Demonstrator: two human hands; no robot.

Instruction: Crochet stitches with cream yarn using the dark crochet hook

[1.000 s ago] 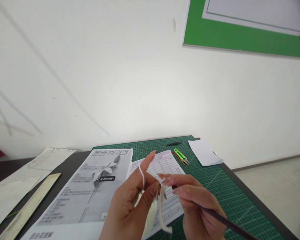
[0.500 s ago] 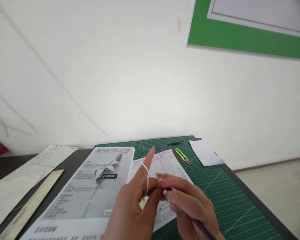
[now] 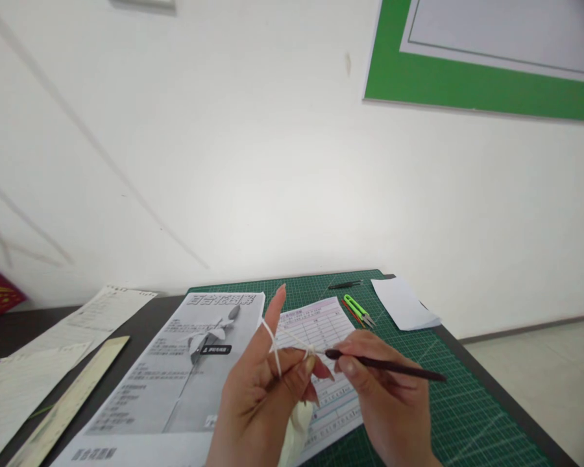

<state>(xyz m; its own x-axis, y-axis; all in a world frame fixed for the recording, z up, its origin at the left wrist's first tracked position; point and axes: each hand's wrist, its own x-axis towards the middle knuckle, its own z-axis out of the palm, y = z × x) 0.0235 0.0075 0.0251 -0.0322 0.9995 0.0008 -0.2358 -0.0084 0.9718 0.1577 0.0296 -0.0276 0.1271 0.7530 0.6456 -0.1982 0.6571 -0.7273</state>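
Note:
White yarn (image 3: 269, 332) loops around the raised index finger of my left hand (image 3: 263, 395). The thumb and middle finger of that hand pinch a small piece of white crochet work (image 3: 311, 351). My right hand (image 3: 387, 402) grips a crochet hook (image 3: 394, 366) by its dark brown handle. The hook's thin metal shaft reaches left into the stitches at the left fingertips, though its tip is too small to make out. Beneath my left hand hangs a pale, cream-white bundle (image 3: 296, 431), partly hidden by the hand.
A green cutting mat (image 3: 433, 376) covers much of the dark table. On it lie a printed chart (image 3: 316, 318), green thread snips (image 3: 357, 310), black tweezers (image 3: 345, 285) and white paper (image 3: 403, 303). A flower pattern sheet (image 3: 175, 363), a ruler (image 3: 73, 395) and handwritten pages (image 3: 92, 318) are leftward.
My right hand has turned, so the hook now lies nearly level with its handle pointing right. The hands are farther apart, and the pale bundle beneath the left hand shows more.

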